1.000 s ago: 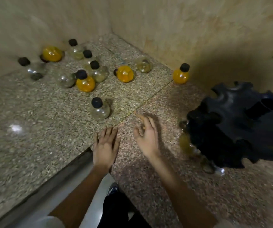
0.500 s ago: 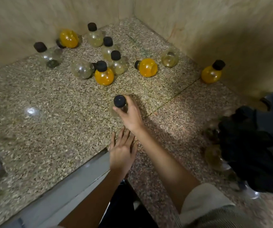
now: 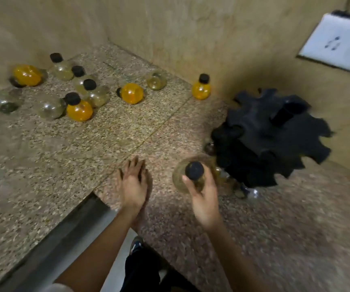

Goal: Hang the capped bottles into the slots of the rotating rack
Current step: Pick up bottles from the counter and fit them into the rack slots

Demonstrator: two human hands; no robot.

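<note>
While the left hand [image 3: 133,187] lay flat on speckled granite [image 3: 43,157], the right hand [image 3: 203,199] gripped a round clear bottle [image 3: 180,178] beside the notched black rack [image 3: 271,140].

Left of the black rack [image 3: 275,144], bare worktop [image 3: 111,142] lies open for passage. Farther left, loose bottles [image 3: 79,109] crowd the corner. The wall [image 3: 212,43] stands close behind the rack; hung bottles [image 3: 230,182] fill its near-left slots.

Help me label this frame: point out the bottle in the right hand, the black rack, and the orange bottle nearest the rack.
held bottle [image 3: 194,170], head view, on its black cap.
black rack [image 3: 260,135], head view, on its top disc.
orange bottle nearest the rack [image 3: 201,90], head view, on its orange body.
</note>
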